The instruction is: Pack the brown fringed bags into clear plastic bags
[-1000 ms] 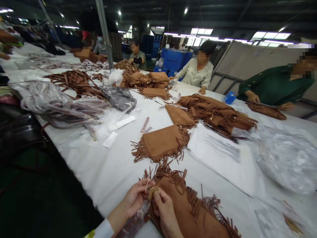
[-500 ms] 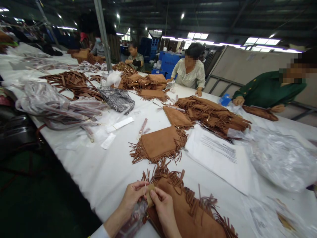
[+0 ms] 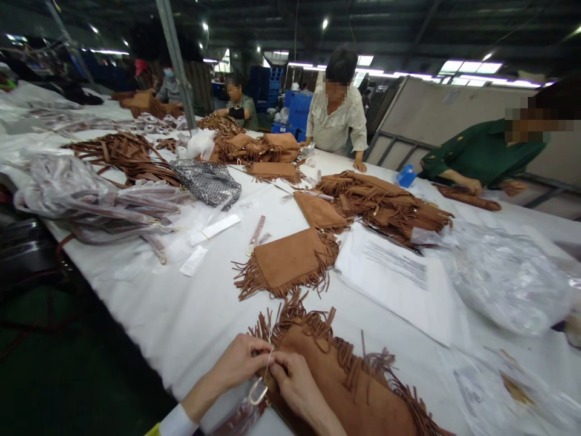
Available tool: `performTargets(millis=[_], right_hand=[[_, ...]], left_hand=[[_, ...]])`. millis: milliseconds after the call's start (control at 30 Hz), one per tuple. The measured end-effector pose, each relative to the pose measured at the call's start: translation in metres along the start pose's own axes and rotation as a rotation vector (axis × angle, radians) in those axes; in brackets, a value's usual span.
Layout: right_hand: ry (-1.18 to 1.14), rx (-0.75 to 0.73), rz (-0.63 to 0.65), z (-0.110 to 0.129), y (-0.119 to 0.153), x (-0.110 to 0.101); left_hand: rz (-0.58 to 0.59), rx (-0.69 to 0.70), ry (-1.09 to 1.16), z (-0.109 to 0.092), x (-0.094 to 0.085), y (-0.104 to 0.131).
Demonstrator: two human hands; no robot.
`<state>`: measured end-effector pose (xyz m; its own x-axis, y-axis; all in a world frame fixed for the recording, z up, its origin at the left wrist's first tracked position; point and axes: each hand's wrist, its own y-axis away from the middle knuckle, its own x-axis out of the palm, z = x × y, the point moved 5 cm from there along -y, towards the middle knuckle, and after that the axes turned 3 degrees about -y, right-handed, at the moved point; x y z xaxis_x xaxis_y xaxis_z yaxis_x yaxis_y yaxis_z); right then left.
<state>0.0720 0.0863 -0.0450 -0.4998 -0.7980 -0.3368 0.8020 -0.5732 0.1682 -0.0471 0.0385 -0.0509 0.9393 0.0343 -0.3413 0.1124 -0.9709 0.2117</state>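
A brown fringed suede bag [image 3: 345,381] lies flat at the front of the table. Over its left end my left hand [image 3: 242,361] is closed, pinching a thin white string [image 3: 269,362]. My right hand [image 3: 297,384] is also closed, its thumb and forefinger meeting the string beside the left fingertips. What lies behind the right fingers is mostly hidden. Just below the hands, a metal buckle [image 3: 258,392] sits on a brown strap [image 3: 240,421] partly wrapped in clear plastic. Beyond them lies a smaller fringed pouch [image 3: 290,257].
Plastic-wrapped straps [image 3: 100,203] and a snakeskin-patterned pouch [image 3: 206,181] lie at left. A printed sheet [image 3: 390,278] and clear plastic bags [image 3: 512,278] are at right. More fringed bags [image 3: 376,203] are piled farther back. Co-workers stand across the table.
The tan tag seen between my fingers is now mostly hidden, and both hands pinch closer together at the string. The strap's buckle has come into view. The camera has shifted slightly.
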Motion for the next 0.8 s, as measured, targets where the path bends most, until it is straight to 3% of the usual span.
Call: performTargets(millis=[67, 133, 267, 400, 533, 600, 733, 800], right_hand=[[-0.005, 0.010, 0.000, -0.002, 0.001, 0.001], [-0.047, 0.033, -0.090, -0.006, 0.003, -0.003], [-0.082, 0.065, -0.359, -0.015, 0.014, -0.016], [-0.041, 0.020, -0.352, -0.013, 0.026, -0.018], [-0.078, 0.046, -0.423, -0.015, 0.053, -0.027], [-0.097, 0.123, -0.506, -0.025, 0.078, -0.037], [-0.085, 0.357, -0.748, -0.061, 0.154, -0.064], [-0.046, 0.488, -0.889, -0.079, 0.200, -0.079]], left_hand=[[-0.002, 0.002, -0.062, -0.004, -0.002, -0.001], [-0.032, 0.004, -0.115, -0.006, -0.009, -0.003], [-0.239, -0.042, -0.233, 0.002, -0.049, -0.008], [-0.471, -0.103, -0.328, 0.016, -0.092, -0.010], [-0.623, -0.097, -0.392, 0.017, -0.105, 0.004], [-0.566, -0.118, -0.400, 0.016, -0.096, 0.016], [-0.178, -0.226, -0.356, 0.025, -0.055, 0.047], [-0.097, -0.291, -0.364, 0.032, -0.039, 0.064]])
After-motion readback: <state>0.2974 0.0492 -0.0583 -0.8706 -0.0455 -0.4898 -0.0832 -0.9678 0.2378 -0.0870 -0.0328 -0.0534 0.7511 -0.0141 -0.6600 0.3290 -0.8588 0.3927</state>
